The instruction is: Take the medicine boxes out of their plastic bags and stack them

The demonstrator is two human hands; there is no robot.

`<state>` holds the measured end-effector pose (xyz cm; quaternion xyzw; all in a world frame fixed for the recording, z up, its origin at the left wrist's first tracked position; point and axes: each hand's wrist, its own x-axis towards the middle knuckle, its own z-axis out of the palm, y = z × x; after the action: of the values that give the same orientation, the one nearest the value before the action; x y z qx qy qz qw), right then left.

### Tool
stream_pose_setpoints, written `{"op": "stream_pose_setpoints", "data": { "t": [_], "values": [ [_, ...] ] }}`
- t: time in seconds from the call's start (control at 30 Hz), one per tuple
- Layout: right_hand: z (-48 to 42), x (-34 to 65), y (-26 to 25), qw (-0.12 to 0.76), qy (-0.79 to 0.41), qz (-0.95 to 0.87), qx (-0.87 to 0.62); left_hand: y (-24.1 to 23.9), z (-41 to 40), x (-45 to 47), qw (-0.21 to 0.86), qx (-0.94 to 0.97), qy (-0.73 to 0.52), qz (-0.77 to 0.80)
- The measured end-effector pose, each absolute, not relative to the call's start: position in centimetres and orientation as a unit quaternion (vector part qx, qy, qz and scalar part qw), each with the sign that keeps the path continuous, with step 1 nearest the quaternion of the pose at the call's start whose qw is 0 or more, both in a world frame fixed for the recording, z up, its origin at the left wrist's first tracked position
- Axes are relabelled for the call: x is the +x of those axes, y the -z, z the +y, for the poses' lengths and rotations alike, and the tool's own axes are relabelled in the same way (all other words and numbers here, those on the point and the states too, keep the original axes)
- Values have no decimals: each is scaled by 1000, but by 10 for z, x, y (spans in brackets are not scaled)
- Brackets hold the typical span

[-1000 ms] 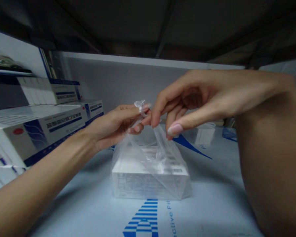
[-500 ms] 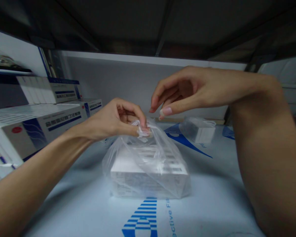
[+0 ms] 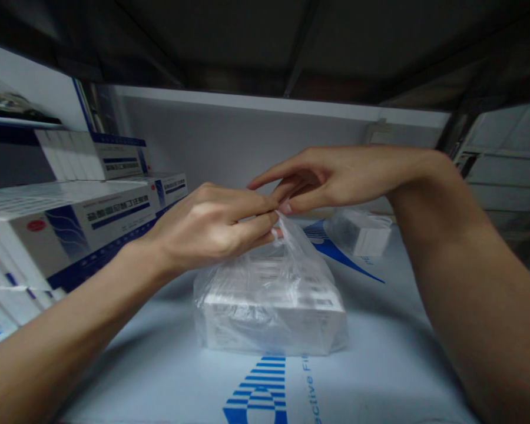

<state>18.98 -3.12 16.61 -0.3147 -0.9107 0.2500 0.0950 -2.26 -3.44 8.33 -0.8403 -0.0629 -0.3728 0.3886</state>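
A clear plastic bag (image 3: 229, 321) stands on the film-covered shelf, with a white box (image 3: 276, 327) of small print showing through it. Its gathered neck is pinched in my left hand (image 3: 218, 227), fingers closed and back turned up. My right hand (image 3: 324, 176) comes in from the right, thumb and fingertips pressed together on the bag's top, against my left fingertips. How much plastic each hand holds is partly hidden behind the fingers.
White and blue medicine cartons (image 3: 101, 221) are stacked on the left. Farther back on the right sits a smaller bagged box (image 3: 364, 235). A dark upper shelf (image 3: 247, 47) hangs low overhead, and protective film with blue print (image 3: 260, 391) covers the shelf surface.
My right hand has come down and left from above the bag to its neck. My left hand has turned over at the neck, its back now upward.
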Motion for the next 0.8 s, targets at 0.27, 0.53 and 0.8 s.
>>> {"op": "stream_pose_setpoints", "data": {
  "t": [0.27, 0.53, 0.8],
  "values": [
    [-22, 192, -164, 77, -321, -913, -239, -80, -39, -23, 314, -863, 381, -108],
    [-10, 196, -161, 118, -282, -912, -273, -80, -40, -19, 245, -875, 394, -140],
    [-13, 201, -161, 53, -297, -891, -339, -83, -53, -9, -25, -889, 447, -93]
  ]
}}
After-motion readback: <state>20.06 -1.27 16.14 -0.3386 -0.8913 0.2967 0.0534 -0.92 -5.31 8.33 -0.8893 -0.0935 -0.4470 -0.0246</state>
